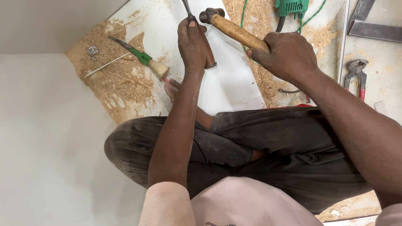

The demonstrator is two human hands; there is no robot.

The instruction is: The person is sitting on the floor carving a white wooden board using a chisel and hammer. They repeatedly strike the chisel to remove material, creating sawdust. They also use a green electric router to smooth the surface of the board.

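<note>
On the white board by the sawdust (pixel 121 83), the chisel (pixel 204 46) stands gripped tight in the left hand (pixel 190 42), and the hammer (pixel 234 30), squeezed in the right hand (pixel 287 54), could slip and hit those knuckles.

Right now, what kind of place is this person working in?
Probably a woodworking spot on a floor: sawdust lies around, the right hand holds a hammer, the left hand holds a chisel, pincers nearby.
</note>
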